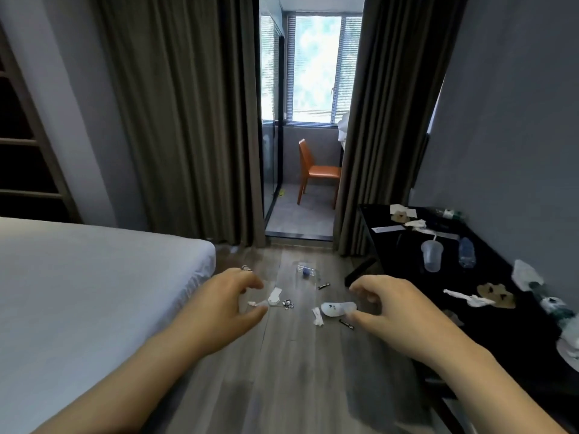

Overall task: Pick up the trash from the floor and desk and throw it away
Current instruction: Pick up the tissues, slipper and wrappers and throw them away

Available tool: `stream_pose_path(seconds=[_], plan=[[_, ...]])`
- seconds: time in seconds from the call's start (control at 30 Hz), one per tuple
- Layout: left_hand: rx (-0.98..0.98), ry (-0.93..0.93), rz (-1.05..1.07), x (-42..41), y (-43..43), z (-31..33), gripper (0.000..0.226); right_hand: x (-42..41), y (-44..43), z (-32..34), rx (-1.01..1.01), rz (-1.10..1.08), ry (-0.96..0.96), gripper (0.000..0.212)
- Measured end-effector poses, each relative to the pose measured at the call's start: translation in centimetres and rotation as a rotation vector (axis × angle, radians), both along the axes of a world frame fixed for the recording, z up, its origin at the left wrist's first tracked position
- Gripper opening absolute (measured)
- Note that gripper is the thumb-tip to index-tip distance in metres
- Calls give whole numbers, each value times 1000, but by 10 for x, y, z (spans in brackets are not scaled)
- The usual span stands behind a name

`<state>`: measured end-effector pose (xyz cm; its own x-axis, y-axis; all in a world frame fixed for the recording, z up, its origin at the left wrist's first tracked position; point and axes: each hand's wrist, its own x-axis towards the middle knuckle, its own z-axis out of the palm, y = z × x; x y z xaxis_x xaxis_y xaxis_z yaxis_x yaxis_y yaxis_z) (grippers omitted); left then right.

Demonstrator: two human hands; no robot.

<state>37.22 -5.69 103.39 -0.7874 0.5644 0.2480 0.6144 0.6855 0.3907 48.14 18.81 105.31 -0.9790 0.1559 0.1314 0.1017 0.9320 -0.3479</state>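
Note:
Trash lies scattered on the wooden floor (291,355): a clear plastic bottle (305,272), a white crumpled bottle (338,308), white paper scraps (274,297) and small dark wrappers (324,286). The black desk (501,327) on the right carries a clear plastic cup (431,255), a water bottle (466,252), crumpled tissues (470,298) and brown wrappers (496,296). My left hand (225,300) and my right hand (398,303) both reach forward above the floor trash with fingers loosely curled, holding nothing.
A bed with a white sheet (78,292) fills the left side. Grey curtains (188,120) frame a doorway to a balcony with an orange chair (316,170). A wooden shelf (22,158) stands at the far left.

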Motion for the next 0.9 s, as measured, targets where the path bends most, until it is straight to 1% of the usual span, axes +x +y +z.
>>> stream_pose_path(seconds=[0.1, 0.33, 0.5, 0.63, 0.8, 0.9], plan=[[-9, -8, -19, -48, 14, -12, 27, -42, 17, -8, -33, -24, -15, 39], [20, -46, -58, -181, 41, -27, 35, -161, 45, -25, -118, -113, -42, 39], [-29, -74, -94, -275, 60, -39, 34, -245, 59, -36, -127, -150, -85, 40], [-18, -143, -114, -331, 81, -54, 32, -296, 77, -51, -159, -181, -124, 39], [-8, -126, -129, -400, 120, -69, 33, -364, 113, -71, -173, -179, -157, 41], [1, -135, -112, -444, 145, -77, 31, -414, 140, -81, -192, -163, -144, 38]])
